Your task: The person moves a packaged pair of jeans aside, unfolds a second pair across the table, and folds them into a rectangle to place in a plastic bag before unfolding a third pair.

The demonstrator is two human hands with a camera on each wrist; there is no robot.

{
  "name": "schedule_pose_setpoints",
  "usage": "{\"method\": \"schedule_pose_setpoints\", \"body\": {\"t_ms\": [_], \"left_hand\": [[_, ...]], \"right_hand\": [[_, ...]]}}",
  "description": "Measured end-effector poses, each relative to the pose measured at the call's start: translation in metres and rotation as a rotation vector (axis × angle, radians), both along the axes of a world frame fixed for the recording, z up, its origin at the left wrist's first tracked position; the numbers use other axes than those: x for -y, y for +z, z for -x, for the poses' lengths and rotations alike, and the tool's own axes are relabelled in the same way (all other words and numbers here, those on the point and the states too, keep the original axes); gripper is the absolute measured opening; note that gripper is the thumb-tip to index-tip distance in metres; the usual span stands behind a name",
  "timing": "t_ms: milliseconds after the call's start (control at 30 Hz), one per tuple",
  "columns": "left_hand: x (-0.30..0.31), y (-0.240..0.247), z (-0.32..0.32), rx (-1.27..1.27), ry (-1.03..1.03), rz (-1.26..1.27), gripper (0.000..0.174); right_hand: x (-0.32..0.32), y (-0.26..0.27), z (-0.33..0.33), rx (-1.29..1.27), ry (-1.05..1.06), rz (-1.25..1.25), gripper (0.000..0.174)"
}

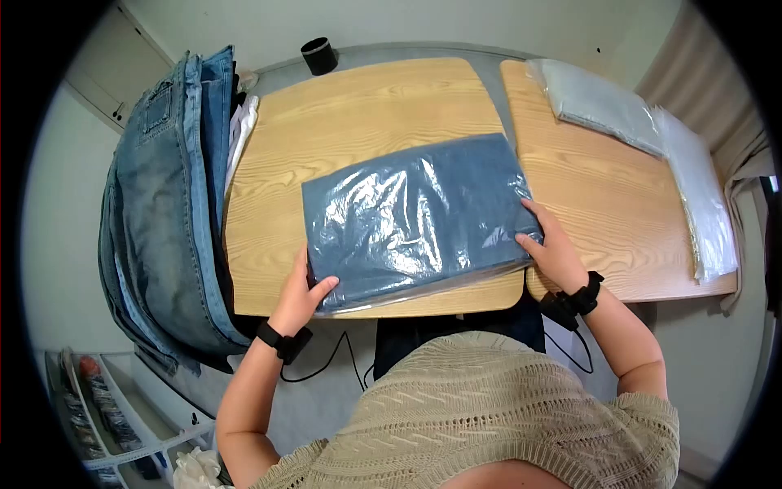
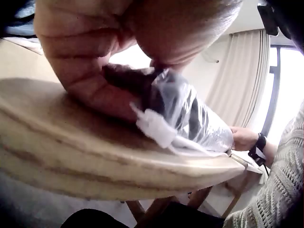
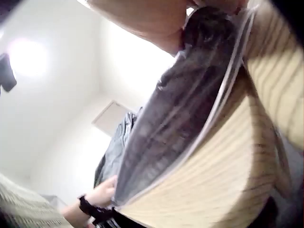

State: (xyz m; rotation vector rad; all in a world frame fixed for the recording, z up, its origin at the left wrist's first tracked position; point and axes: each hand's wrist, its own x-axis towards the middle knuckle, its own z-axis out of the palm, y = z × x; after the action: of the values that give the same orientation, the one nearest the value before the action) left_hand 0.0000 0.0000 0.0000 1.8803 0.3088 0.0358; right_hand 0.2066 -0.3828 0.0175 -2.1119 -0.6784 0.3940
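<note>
A folded blue garment in a clear, shiny plastic bag point(image 1: 415, 212) lies at a slight slant on the wooden table in the head view. My left hand point(image 1: 297, 293) grips its near left corner, thumb on top and fingers round the side. On the right side edge, my right hand point(image 1: 558, 248) holds the bag with the thumb and a finger showing on top. From the left wrist, the bag's end point(image 2: 173, 104) sits between thumb and fingers, close over the table. The right wrist view shows the bag's near side point(image 3: 175, 109), with its clear plastic edge along the tabletop.
A thick stack of jeans point(image 1: 163, 204) hangs at the table's left. Several clear plastic bags point(image 1: 603, 106) lie on a second table point(image 1: 603, 220) to the right, past a narrow gap. A black cup-like container point(image 1: 318, 56) stands behind. A compartmented organizer point(image 1: 122, 407) is at lower left.
</note>
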Motion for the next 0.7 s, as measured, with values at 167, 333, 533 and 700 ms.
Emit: {"method": "schedule_pose_setpoints", "body": {"t_ms": [167, 333, 533, 700], "left_hand": [[-0.009, 0.045, -0.012, 0.108, 0.016, -0.671, 0.077], [0.0, 0.089, -0.05, 0.199, -0.503, -1.1, 0.073], [0.007, 0.046, -0.083, 0.226, -0.89, -1.293, 0.067], [0.003, 0.029, -0.085, 0.18, -0.87, -1.201, 0.067]], "right_hand": [[-0.004, 0.033, -0.008, 0.539, 0.046, 0.125, 0.056], [-0.035, 0.092, -0.029, 0.62, 0.771, 0.392, 0.056], [-0.067, 0.042, -0.06, 0.754, 1.115, 0.513, 0.059], [-0.068, 0.023, -0.066, 0.632, 1.102, 0.495, 0.061]]}}
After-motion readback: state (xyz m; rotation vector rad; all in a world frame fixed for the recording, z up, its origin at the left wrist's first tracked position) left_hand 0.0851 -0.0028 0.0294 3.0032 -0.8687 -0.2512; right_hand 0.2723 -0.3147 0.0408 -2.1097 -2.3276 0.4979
